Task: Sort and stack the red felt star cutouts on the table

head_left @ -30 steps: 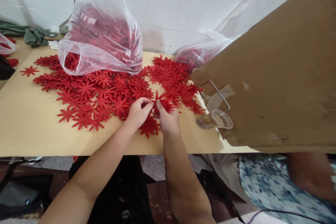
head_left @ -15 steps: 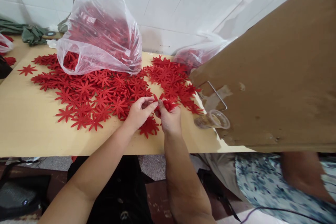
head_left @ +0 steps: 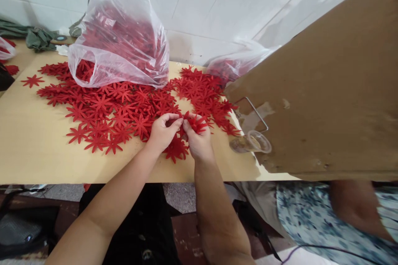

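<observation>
Our bunch of red, flower-shaped, fabric-like cutouts point(head_left: 196, 123) is gripped in our right hand point(head_left: 199, 140), above the tan, flat tabletop point(head_left: 56, 153); our left hand point(head_left: 164, 132) pinches at its petals. Behind stands a translucent white plastic bag point(head_left: 124, 45).

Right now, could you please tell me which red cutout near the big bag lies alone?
The single cutout left of the heap: bare tabletop surrounds it, while the heaped ones overlap.
</observation>
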`<state>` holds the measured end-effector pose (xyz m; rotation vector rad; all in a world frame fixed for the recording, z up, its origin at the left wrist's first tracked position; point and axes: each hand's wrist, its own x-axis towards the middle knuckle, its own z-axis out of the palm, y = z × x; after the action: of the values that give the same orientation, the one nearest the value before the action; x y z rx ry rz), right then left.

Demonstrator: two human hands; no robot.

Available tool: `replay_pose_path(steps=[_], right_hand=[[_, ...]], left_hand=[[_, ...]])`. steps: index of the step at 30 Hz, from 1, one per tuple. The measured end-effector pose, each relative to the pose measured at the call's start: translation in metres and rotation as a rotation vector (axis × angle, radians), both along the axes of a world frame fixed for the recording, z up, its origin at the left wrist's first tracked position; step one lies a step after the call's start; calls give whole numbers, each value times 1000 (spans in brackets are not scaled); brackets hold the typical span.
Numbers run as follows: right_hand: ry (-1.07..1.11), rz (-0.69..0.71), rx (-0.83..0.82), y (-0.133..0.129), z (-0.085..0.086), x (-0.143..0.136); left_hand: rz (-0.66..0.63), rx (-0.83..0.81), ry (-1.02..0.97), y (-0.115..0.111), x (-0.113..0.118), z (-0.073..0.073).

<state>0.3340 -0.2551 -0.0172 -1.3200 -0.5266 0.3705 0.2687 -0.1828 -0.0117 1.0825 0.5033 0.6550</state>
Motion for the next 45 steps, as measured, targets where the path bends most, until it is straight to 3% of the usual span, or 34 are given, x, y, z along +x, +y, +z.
replay_pose_path(steps=[5, 10, 17, 27, 35, 40, 45], right_hand=[[108, 46, -26, -6, 4, -2], [124, 67, -18, -10, 3, 0], [-35, 177, -81, -10, 3, -1], [-26, 105, -119, -10, 8, 1], [72, 33, -52, -11, 7, 8], [144, 121, -73, -11, 5, 8], [79, 32, -26, -5, -1, 9]], left_hand=[[-95, -71, -20, 1, 1, -5], [-90, 52, 10, 0, 2, -9], [-73, 212, 124, 3, 3, -13], [-38, 425, 220, 0, -2, -12], [-27, 365, 72, 0, -2, -8], [-31, 389, 98, 0, -1, -12], [-7, 438, 147, 0, -1, -16]])
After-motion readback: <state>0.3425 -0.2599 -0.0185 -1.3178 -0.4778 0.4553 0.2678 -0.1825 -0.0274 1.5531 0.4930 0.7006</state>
